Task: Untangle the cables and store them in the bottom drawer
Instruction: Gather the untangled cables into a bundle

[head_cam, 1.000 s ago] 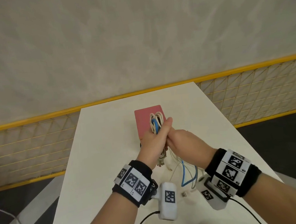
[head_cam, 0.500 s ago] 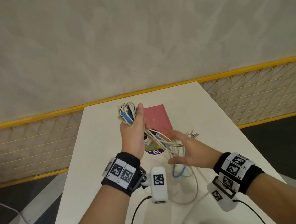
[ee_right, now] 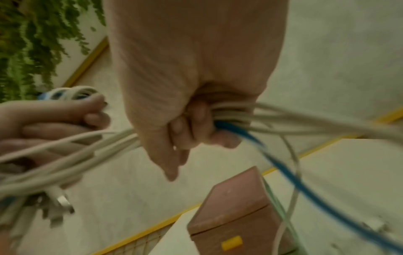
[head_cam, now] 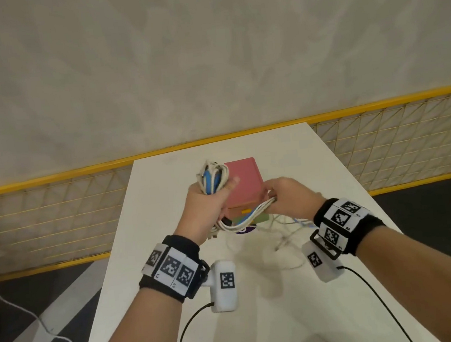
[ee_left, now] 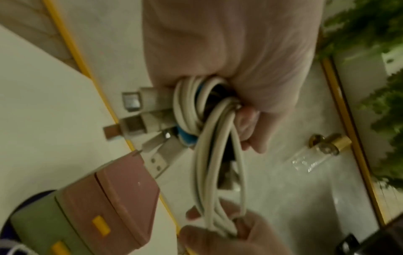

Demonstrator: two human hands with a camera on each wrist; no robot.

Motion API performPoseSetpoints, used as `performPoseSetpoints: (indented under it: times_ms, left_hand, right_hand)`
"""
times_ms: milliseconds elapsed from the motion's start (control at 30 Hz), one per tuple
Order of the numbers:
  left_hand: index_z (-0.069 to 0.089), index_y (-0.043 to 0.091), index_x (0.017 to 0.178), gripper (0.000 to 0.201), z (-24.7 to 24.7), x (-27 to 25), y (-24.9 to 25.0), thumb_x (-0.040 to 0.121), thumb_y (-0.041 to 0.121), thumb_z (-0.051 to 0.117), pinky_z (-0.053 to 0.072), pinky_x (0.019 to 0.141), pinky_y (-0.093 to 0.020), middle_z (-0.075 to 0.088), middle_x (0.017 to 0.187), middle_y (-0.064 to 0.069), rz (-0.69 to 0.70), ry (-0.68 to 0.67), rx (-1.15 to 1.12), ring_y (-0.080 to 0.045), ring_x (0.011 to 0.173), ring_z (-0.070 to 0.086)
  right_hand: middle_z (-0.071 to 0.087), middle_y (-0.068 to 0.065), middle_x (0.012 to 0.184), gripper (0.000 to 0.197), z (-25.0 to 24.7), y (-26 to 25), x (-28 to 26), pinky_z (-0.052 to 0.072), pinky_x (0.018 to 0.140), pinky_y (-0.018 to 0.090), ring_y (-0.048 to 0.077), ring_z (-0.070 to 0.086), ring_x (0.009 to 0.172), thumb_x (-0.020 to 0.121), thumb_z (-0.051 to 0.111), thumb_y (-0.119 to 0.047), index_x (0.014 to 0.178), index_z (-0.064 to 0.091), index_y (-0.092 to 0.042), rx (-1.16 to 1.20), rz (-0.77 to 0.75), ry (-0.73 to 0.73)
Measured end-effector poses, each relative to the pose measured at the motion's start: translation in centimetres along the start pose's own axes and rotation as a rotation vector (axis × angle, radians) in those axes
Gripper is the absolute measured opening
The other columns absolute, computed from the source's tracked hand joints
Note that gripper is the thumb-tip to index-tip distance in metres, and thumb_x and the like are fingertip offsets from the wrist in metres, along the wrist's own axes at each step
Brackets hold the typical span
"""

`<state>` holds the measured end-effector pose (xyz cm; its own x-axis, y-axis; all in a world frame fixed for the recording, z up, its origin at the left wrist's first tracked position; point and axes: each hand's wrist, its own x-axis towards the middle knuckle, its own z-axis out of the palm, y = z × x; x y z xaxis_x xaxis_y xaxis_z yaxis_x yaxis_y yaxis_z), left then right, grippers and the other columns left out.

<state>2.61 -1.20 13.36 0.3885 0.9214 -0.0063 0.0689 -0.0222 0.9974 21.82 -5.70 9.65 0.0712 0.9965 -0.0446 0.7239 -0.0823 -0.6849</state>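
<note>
My left hand (head_cam: 208,202) is clenched round the coiled part of the cables (head_cam: 212,179), raised above the desk (head_cam: 156,232) so the loops stand clear of my fist and cannot slip back into the slack. My right hand (head_cam: 285,198) is clenched round the same strands further along, just beside the drawers (head_cam: 243,180); holding the run in two places keeps the stretch between my fists (head_cam: 247,218) taut enough, I judge, to gather the next loop onto the coil. Beyond my right hand the rest trails down onto the desk (head_cam: 285,236), loose and crossing itself.

Count: two hands, both gripping cable. One blue cable (ee_right: 281,165) shows among several white ones; I cannot tell the exact number of white strands, since they overlap and blur. At least three plugs (ee_left: 139,113) jut from the underside of my left fist in the left wrist view.

One set of small drawers stands at mid-desk, pink on top, with a green drawer (ee_left: 35,222) lower down; two yellow pulls (ee_left: 100,226) are visible. A dark purple shape (head_cam: 245,229) at its base may be the bottom drawer, though I cannot be sure, nor whether it is open. No cable is stored yet.
</note>
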Motion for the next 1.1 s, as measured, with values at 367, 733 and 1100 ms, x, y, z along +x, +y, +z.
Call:
performPoseSetpoints:
  times_ms: [367, 733, 1100]
  left_hand:
    - [0.056, 0.013, 0.064, 0.025, 2.0, -0.3, -2.4, 0.074, 0.012, 0.078, 0.035, 0.048, -0.021, 0.046, 0.044, 0.009, -0.146, -0.163, 0.240, -0.006, 0.039, 0.041]
    - [0.053, 0.018, 0.111, 0.036, 0.8, 0.4, -2.4, 0.083, 0.027, 0.075, 0.048, 0.066, -0.020, 0.064, 0.092, 0.000, -0.092, -0.007, 0.111, -0.011, 0.081, 0.061]
    - [0.062, 0.012, 0.093, 0.043, 4.5, -0.2, -0.9, 0.073, 0.050, 0.071, 0.054, 0.067, -0.023, 0.065, 0.078, -0.003, -0.010, -0.117, 0.054, -0.015, 0.076, 0.064]
  right_hand:
    - [0.053, 0.010, 0.066, 0.050, 0.4, -2.7, 0.9, 0.037, 0.056, 0.034, 0.022, 0.046, 0.056, 0.068, 0.060, 0.002, 0.107, 0.041, -0.022, 0.221, -0.033, 0.101]
    - [0.056, -0.010, 0.072, 0.019, 0.0, 1.3, -3.5, 0.043, 0.067, 0.021, 0.005, 0.056, 0.068, 0.099, 0.044, -0.024, 0.083, 0.049, -0.032, 0.211, -0.131, 0.003]
    - [0.055, 0.012, 0.063, 0.017, 1.2, -2.4, -4.0, 0.044, 0.056, 0.048, 0.030, 0.051, 0.055, 0.100, 0.035, -0.023, 0.091, 0.042, -0.010, 0.052, -0.207, 0.184]
